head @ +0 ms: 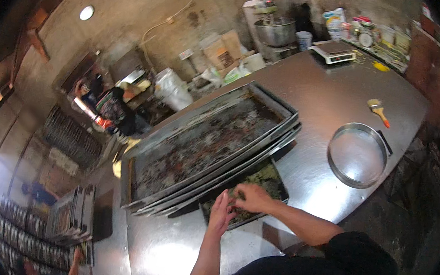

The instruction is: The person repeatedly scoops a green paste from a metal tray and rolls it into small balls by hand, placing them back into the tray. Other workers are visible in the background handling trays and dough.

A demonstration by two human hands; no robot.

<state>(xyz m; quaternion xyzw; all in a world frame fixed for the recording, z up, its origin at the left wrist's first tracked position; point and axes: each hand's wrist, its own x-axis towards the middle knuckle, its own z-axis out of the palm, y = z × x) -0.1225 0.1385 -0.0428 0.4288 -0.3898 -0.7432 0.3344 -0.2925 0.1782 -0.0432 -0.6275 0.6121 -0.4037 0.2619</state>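
Note:
A dark metal tray [282,180] holds a crumbly greenish mass [264,175] and lies partly beneath the near edge of stacked large baking trays [203,148]. Both hands are over this small tray, close together. My left hand [221,212] is raised with its fingers partly bent beside my right hand. The fingers of my right hand [253,198] are curled above the greenish mass. A small dark greenish bit seems to be at its fingertips, but blur hides what exactly is gripped. The top baking tray is darkly stained inside.
On the steel table [327,96] are a round metal ring [358,155], a brush [379,112] and a digital scale [333,52]. A planetary mixer [272,27] stands beyond. More trays [73,215] are stacked at left, near another person's arm [74,264]. Another person [117,107] is farther back.

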